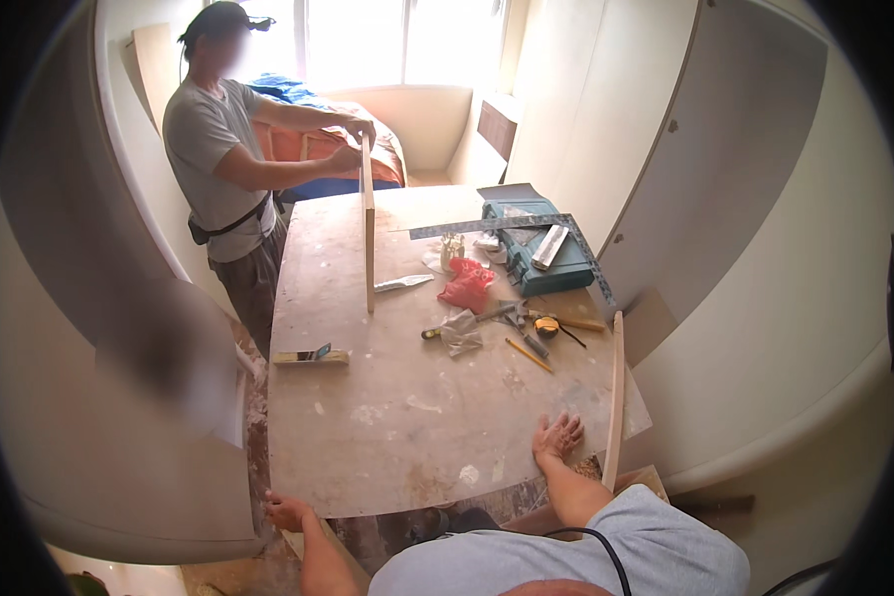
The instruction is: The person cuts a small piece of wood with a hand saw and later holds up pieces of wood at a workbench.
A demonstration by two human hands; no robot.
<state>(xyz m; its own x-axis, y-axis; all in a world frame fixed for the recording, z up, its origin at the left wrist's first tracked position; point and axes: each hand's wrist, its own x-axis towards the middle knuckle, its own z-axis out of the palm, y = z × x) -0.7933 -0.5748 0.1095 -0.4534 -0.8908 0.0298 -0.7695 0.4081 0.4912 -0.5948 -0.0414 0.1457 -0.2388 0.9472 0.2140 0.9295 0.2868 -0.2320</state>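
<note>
My right hand (559, 438) lies flat with spread fingers on the near right part of the worn wooden tabletop (387, 417). My left hand (288, 512) is at the table's near left corner, thumb and fingers apart, with nothing visible in it. Whether it touches the edge I cannot tell. Beside my right forearm a long wooden strip (616, 397) leans at the table's right edge. Across the table a person (214, 139) holds a narrow board (370, 228) on its edge with both hands.
A teal tool case (541, 253) with a metal square (487, 227) across it stands at the far right. Nearby are a red bag (467, 285), a tape measure (546, 327) and a pencil (528, 356). A brush-like tool (311, 357) lies left. Pale curved panels flank both sides.
</note>
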